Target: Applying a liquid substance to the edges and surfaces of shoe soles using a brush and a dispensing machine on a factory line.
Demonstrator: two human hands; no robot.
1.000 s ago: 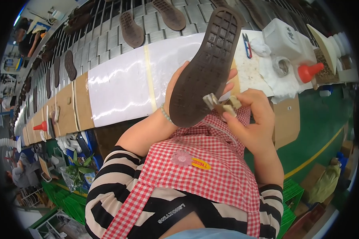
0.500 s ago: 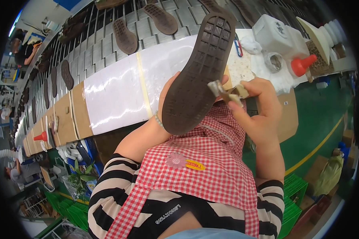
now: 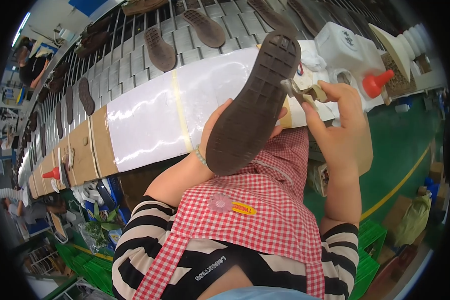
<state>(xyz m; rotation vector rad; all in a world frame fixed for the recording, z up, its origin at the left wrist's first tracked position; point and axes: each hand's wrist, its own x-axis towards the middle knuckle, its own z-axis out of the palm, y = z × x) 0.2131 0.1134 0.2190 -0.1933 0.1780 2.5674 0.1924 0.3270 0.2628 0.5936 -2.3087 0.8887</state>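
The left hand [image 3: 210, 120] is clamped across both long edges of a dark brown sole [image 3: 250, 115], which is held aloft between the apron [image 3: 235, 185] and the bench. As only this hand appears to support it, a loosened grip could let the sole twist or drop. The sole is matt, apparently rubber, waisted, with square recesses toward its far end and a smoother, rounded near end. Farther right, the tip of a small tool [image 3: 297, 92] overlaps the sole's edge in view; contact cannot be told. Should the sole tilt or the tool slip, the edge might be scuffed. The tool has a pale, blunt tip and tan wrapping. The thumb and fingers of the right hand [image 3: 342, 125] pinch that wrapping. At far right stands a smooth, red conical nozzle [image 3: 377, 83].
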